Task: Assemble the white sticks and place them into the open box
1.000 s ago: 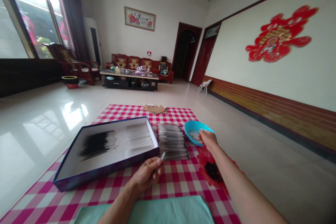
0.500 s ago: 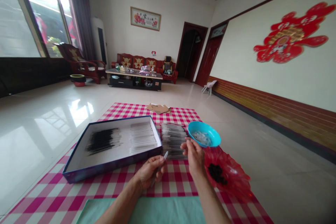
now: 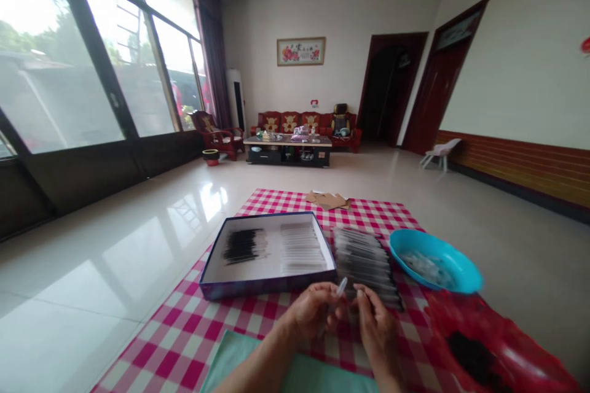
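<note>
My left hand (image 3: 318,306) is closed around a clear pen barrel (image 3: 342,285), whose pale tip sticks up past the thumb. Close to that tip, my right hand (image 3: 375,319) has thumb and forefinger pinched together; whatever is between them is too small to make out. Just beyond the hands lies a row of greyish pens (image 3: 362,258) with dark ends. To its left, a shallow dark-blue box (image 3: 267,285) with a white inside holds thin black sticks like pen refills (image 3: 242,245) and a row of clear barrels (image 3: 302,245).
A blue bowl (image 3: 465,279) of small clear pieces stands at the right. Nearer is a red dish (image 3: 520,331) with black bits. Brown cardboard pieces (image 3: 328,199) lie at the far end of the checked cloth (image 3: 161,331). A green cloth (image 3: 230,350) lies in front.
The view has swung to the left. My right hand has come from beside the blue bowl back towards my left hand, which still holds the pen barrel.
</note>
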The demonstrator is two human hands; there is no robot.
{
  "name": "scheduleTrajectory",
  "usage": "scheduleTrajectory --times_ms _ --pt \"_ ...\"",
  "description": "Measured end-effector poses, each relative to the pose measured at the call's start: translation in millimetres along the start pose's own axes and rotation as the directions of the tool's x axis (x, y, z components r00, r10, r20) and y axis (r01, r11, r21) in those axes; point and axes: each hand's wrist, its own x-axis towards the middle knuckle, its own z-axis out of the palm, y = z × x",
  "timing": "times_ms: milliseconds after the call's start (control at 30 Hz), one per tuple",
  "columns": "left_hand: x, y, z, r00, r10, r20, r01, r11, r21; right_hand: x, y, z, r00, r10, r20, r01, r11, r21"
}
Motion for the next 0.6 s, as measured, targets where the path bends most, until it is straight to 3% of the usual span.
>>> scheduleTrajectory --times_ms 200,333,467,600 --pt "-5 46 7.0 0.986 0.140 -0.090 -0.126 0.982 0.142 2 2 -1 0.999 0.015 0.049 -0.012 0.998 -0.062" --pt "-9 90 -13.0 0.949 0.270 -0.163 -0.205 0.920 0.334 2 1 -1 0.999 0.010 0.050 -0.007 0.998 -0.061" --pt "-3 127 -46.9 0.896 0.376 -0.237 -0.173 0.787 0.592 2 2 2 0.999 0.000 0.055 0.002 0.999 -0.035" --pt "19 130 -69.5 0.865 0.427 -0.264 -0.006 0.535 0.845 2 3 5 0.998 -0.017 0.063 0.019 0.999 -0.038"
